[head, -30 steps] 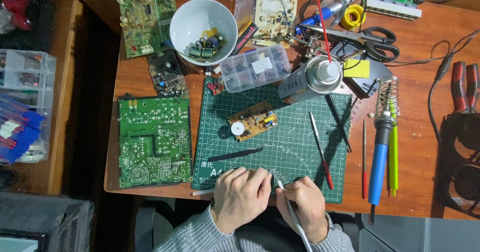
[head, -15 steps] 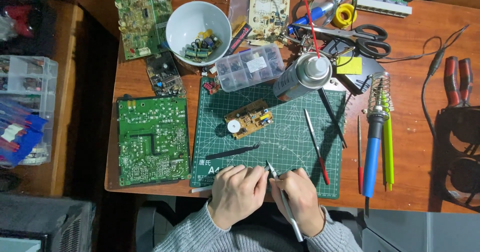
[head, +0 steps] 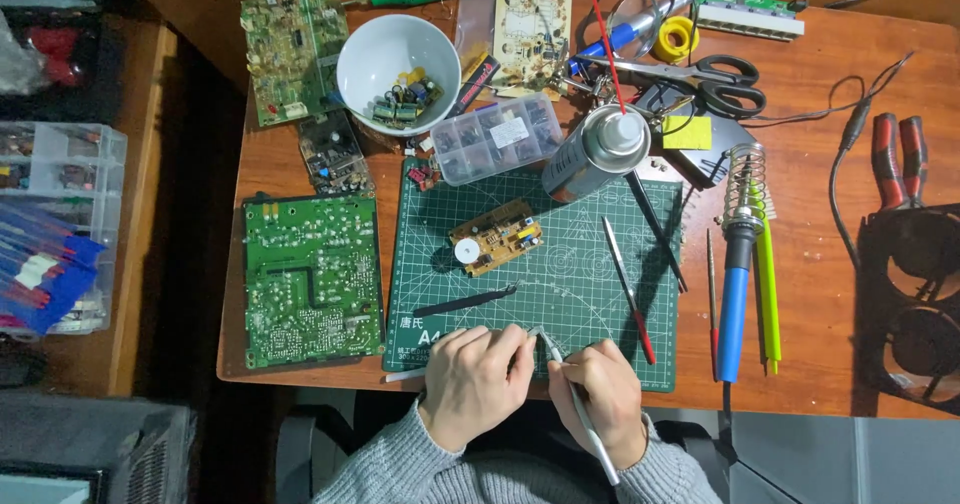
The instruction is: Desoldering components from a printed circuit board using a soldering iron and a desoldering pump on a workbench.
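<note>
Both hands met at the near edge of the cutting mat, working a slim tool between the fingertips.

The right hand (head: 600,394) was closed around a thin silver pen-like tool (head: 575,404), its tip angled up toward the left hand (head: 470,384), whose curled fingers pinched at that tip; whether anything tiny sat between them could not be told. They hovered over the green cutting mat (head: 560,284) on the desk (head: 810,114), well apart from the small yellow circuit board (head: 497,237) at the mat's middle and the black tweezers (head: 465,301) nearer by. It looked like tool preparation; the next move would likely call for a steady reach to the board.
</note>
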